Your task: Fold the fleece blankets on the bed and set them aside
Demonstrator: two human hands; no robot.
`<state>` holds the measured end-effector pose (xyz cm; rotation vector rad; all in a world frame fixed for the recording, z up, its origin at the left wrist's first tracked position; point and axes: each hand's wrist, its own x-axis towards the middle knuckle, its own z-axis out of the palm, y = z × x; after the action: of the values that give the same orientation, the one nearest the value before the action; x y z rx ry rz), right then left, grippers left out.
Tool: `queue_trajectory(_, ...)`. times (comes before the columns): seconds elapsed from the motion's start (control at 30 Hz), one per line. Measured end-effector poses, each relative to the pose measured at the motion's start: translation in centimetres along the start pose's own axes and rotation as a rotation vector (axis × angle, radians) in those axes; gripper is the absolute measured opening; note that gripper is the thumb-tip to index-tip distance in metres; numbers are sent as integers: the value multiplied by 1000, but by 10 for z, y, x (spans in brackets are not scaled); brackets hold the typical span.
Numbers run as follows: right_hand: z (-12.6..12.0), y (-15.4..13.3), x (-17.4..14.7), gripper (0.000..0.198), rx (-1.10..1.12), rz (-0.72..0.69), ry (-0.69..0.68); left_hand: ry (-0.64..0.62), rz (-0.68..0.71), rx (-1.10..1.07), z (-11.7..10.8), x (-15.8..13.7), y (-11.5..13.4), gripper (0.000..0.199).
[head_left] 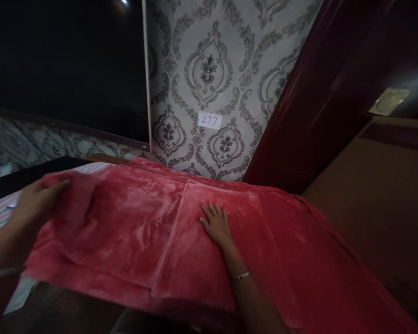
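Observation:
A red plush blanket [132, 222] lies spread across the surface before me, with a squarish section folded over in the middle. At the left, my left hand [38, 199] grips the blanket's left end between thumb and fingers and lifts it a little. My right hand [217, 223] lies flat on the folded section, fingers spread and palm down. Beyond it the blanket runs on to the right and hangs over the edge.
A large dark television screen [66, 65] stands at the upper left. Patterned wallpaper [209, 69] bears a paper label [209, 120] reading 277. A dark red door frame [299, 93] rises at the right. Striped cloth [0, 213] shows under the blanket's left end.

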<state>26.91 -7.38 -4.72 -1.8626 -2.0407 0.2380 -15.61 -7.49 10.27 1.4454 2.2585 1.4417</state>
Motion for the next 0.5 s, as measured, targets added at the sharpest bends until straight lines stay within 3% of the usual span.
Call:
queue_trajectory(0.03, 2, 3, 1, 54, 60, -10, 36, -76, -12, -79, 12, -5, 23, 40)
queue_trajectory(0.13, 10, 15, 7, 49, 373, -33, 195, -282, 383, -176, 56, -43, 96, 31)
queue_trajectory(0.23, 12, 28, 14, 57, 865, -24, 325, -550, 703, -189, 99, -115, 144, 12)
queue_trajectory(0.3, 8, 35, 16, 62, 1133, -19, 366, -752, 857, -178, 121, -168, 151, 9)
queue_trajectory(0.4, 1, 44, 14, 62, 1316, 3, 375, -1038, 892, -40, 141, -231, 134, 20)
queue_trajectory(0.5, -3, 48, 10, 79, 1423, 119, 285, -1081, 916, 155, 148, -258, 113, 41)
